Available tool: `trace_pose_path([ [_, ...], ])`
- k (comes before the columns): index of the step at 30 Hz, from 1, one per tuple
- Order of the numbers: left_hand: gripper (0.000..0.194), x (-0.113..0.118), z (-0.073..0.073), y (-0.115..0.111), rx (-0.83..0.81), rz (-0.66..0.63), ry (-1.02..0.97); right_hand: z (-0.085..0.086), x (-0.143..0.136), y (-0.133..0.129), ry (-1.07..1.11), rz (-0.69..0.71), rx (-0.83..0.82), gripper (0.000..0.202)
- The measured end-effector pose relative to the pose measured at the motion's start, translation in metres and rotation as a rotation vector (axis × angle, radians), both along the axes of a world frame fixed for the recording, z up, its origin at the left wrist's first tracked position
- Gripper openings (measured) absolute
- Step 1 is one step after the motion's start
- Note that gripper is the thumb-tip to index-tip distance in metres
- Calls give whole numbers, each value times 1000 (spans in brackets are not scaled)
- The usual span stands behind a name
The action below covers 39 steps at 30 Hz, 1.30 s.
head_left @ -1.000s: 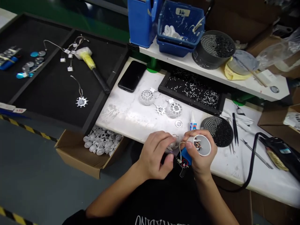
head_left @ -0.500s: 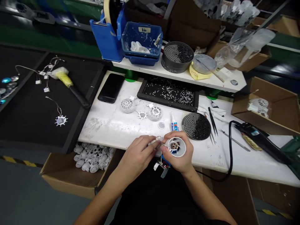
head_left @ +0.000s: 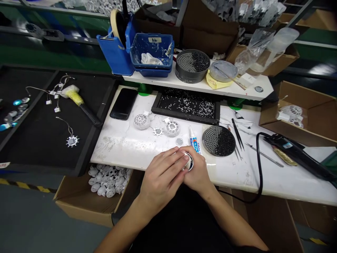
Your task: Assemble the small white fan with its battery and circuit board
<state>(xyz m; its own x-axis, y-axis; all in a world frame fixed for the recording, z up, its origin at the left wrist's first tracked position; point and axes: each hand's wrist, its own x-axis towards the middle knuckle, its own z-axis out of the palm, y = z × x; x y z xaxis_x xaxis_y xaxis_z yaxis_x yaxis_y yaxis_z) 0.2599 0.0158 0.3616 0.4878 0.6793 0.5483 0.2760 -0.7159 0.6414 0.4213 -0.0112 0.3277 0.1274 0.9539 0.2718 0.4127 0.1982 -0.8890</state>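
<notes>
My right hand (head_left: 196, 172) is closed round a small white cylindrical housing (head_left: 189, 163), held at the bench's front edge. Across the housing's left side lie the fingers of my left hand (head_left: 164, 172), pressed together on it. Most of the housing, and whatever is inside, is hidden by the hands. Just beyond them are a glue tube (head_left: 194, 141) and a small round disc (head_left: 179, 141). Further back sit two white lattice domes (head_left: 141, 121) with a spoked ring (head_left: 158, 131) between them. Right of the glue tube is a round dish (head_left: 219, 140) holding black grains.
A black phone (head_left: 123, 103) lies at the bench's left. Tweezers (head_left: 237, 133), a metal pick (head_left: 265, 155) and a corded black tool (head_left: 297, 154) lie to the right. A black tray (head_left: 185, 117) sits under the shelf. Below left, a carton (head_left: 84, 207) holds several white parts.
The housing has turned, so its wide mouth and copper-coloured interior no longer face me. My left fingers have moved right onto it. The dangling circuit parts have gone from sight, and the view has shifted slightly.
</notes>
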Motion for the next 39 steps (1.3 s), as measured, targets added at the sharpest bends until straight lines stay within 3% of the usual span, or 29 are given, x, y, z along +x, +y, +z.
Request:
trace_pose_path([
  [6,47,1,-4,0,138,34,178,-1,-1,-1,22,-48,-21,36],
  [11,43,-2,-1,-3,230,177,221,1,-3,0,49,-62,-100,58],
  [16,42,-3,1,-5,236,137,263,-3,-2,-1,50,-60,-73,57],
  [24,44,1,-9,-22,228,191,291,-6,-4,0,76,-84,-67,69],
  [34,49,4,-7,-15,95,43,180,-9,0,-4,64,-36,-65,65],
  [37,57,-6,-8,-7,24,-69,169,-6,1,-3,102,-49,-58,67],
  [39,66,-19,-16,-2,-22,-113,45,-3,1,-1,176,-77,-55,65],
])
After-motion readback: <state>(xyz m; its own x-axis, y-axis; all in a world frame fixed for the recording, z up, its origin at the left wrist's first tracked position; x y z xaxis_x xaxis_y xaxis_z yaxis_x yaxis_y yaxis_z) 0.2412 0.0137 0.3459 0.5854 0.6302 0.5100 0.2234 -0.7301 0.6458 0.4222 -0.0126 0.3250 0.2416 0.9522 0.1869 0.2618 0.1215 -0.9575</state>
